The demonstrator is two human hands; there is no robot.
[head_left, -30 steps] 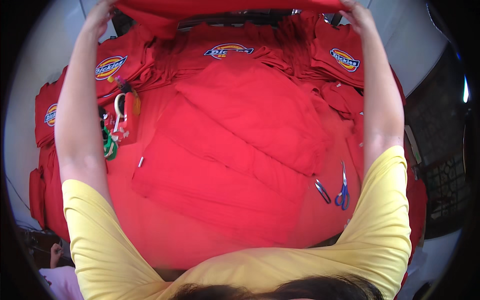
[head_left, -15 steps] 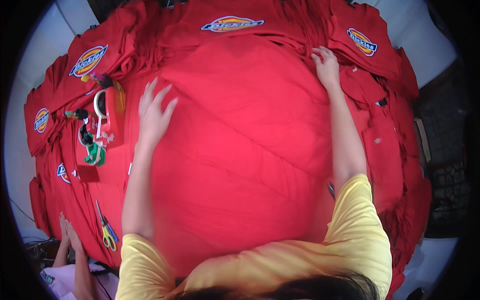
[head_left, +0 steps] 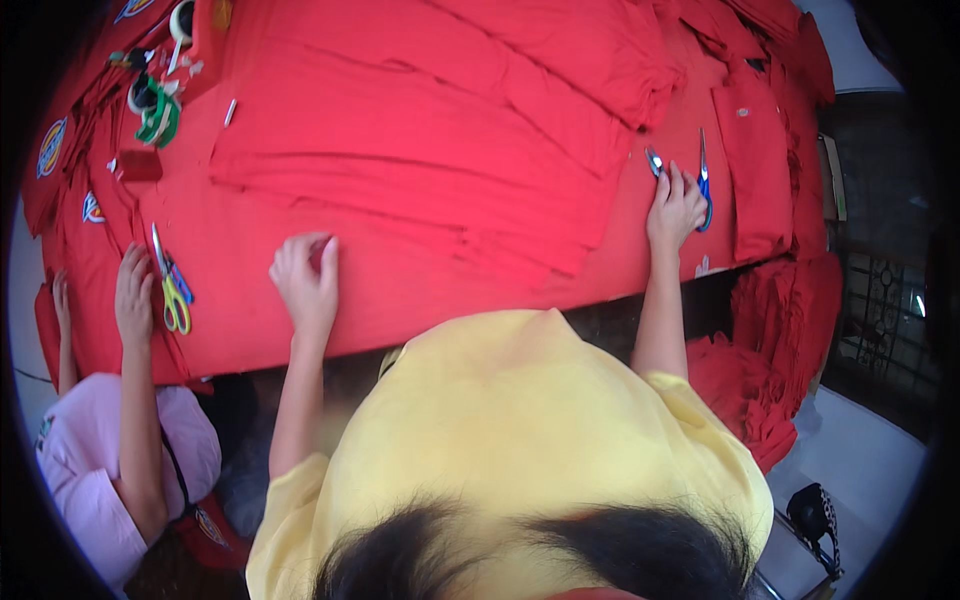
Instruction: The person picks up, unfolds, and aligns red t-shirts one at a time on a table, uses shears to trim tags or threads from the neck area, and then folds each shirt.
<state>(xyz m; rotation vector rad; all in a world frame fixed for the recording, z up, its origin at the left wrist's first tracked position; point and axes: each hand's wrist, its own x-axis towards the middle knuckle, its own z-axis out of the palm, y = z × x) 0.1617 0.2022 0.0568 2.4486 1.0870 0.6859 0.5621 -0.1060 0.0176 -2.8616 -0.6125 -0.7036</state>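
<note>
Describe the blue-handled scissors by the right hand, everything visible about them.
The blue-handled scissors lie flat on the red fabric near the table's right side, blades pointing away from the person. The slim metal blades look closed or nearly so. One blue loop handle shows beside the right hand, whose fingers rest against it; the other handle is hidden. A second, smaller metal tool lies just left of them.

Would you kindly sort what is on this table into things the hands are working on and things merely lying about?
In hand:
- left hand flat on the red fabric
- right hand by the blue-handled scissors

Lying about:
- yellow-green scissors, by a co-worker's hand
- green tape rolls
- fabric pile on the floor
</note>
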